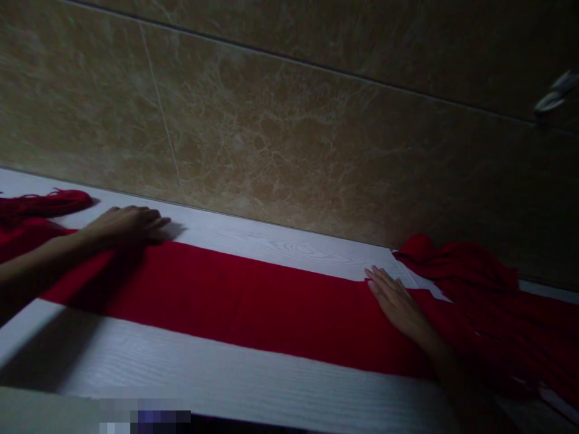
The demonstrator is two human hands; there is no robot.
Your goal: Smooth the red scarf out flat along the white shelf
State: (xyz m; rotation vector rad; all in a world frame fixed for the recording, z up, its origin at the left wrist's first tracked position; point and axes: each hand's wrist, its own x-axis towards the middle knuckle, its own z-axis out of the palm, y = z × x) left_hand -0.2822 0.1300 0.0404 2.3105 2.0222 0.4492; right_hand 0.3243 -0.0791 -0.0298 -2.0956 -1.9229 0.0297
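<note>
A long red scarf (253,301) lies stretched across a white wood-grain table (217,367), its middle part flat with a faint crease. On the left, my left hand (129,222) is over the scarf's far edge, palm down, fingers stretched to the right and holding nothing. My right hand (395,301) rests flat on the scarf further right, its fingertips at the far edge and its fingers extended. Beyond that hand, red fabric (470,271) lies bunched in folds. At the far left is a gathered red bundle with thin strands (58,202).
A brown marbled tile wall (271,132) rises along the table's back edge. A white object (552,99), too dim to name, shows against the wall at the upper right. Shadow covers the right side, and a blurred patch (158,419) sits at the bottom.
</note>
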